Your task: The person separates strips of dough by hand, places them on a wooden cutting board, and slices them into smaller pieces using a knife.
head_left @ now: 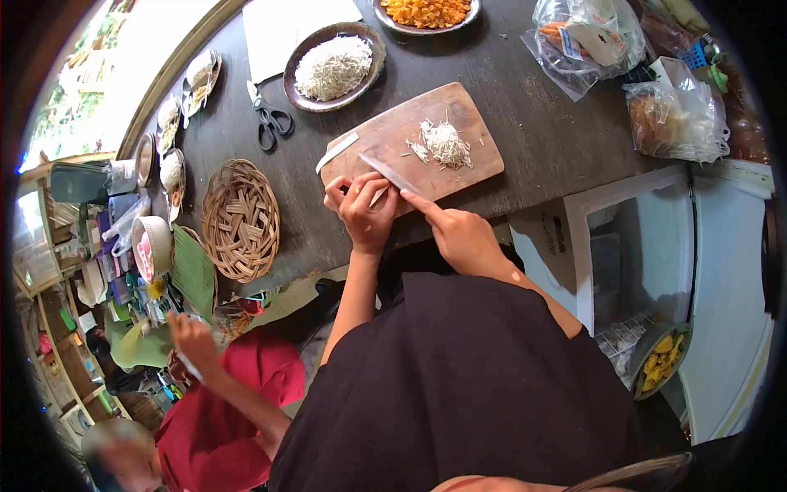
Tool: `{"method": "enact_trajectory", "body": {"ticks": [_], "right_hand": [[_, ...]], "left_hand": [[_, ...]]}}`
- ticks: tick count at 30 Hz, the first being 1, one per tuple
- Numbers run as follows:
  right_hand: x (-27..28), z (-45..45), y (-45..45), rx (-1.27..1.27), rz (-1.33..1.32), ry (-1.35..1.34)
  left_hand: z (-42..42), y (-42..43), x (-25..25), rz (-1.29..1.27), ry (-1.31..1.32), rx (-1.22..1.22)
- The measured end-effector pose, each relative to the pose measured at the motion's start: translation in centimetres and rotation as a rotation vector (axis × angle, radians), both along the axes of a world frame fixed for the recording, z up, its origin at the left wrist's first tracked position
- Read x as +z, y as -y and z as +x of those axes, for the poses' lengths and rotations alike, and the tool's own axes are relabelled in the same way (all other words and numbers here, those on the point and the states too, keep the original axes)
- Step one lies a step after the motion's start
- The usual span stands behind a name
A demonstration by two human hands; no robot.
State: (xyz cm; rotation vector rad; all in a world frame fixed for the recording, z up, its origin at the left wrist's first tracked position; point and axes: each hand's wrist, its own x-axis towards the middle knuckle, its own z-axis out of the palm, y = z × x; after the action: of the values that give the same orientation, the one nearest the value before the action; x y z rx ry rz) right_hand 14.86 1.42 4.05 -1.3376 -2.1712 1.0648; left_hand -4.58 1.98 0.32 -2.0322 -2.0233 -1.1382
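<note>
My right hand (463, 238) grips a knife (388, 173), its index finger stretched along the blade, which lies over the near left part of the wooden cutting board (385, 135). Close to the blade, my left hand (365, 211) has its fingers curled down at the board's near edge; whatever is under them is hidden. A small heap of thin pale shreds (447, 145) lies on the right half of the board. Along the left edge of the board rests a flat whitish strip (337, 153).
Beyond the board stand a bowl of pale shreds (334, 68) and a bowl of orange pieces (426, 11). Black scissors (269, 123) and a woven basket (240, 220) lie left. Plastic bags (676, 115) sit at right. Another person in red (221, 410) is at lower left.
</note>
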Motion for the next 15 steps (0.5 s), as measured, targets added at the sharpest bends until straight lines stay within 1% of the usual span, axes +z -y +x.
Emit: {"method": "enact_trajectory", "body": {"ticks": [1,5,8,10,15], "right_hand": [[-0.3,-0.2,0.1,0.032,0.015,0.016],[0.6,0.1,-0.7,0.027,0.028,0.084],[0.8,1.0,-1.2,-0.040,0.024,0.110],[0.5,1.4,-1.4,-0.152,0.069,0.047],[0.1,1.0,0.4,-0.040,0.039,0.056]], "left_hand": [[0.0,0.0,0.0,0.001,-0.001,-0.002],[0.1,-0.1,0.0,0.009,0.032,-0.009],[0.3,-0.1,0.1,0.016,0.038,-0.010],[0.3,0.0,0.2,0.013,0.034,-0.004],[0.3,-0.1,0.2,0.014,0.021,0.005]]}}
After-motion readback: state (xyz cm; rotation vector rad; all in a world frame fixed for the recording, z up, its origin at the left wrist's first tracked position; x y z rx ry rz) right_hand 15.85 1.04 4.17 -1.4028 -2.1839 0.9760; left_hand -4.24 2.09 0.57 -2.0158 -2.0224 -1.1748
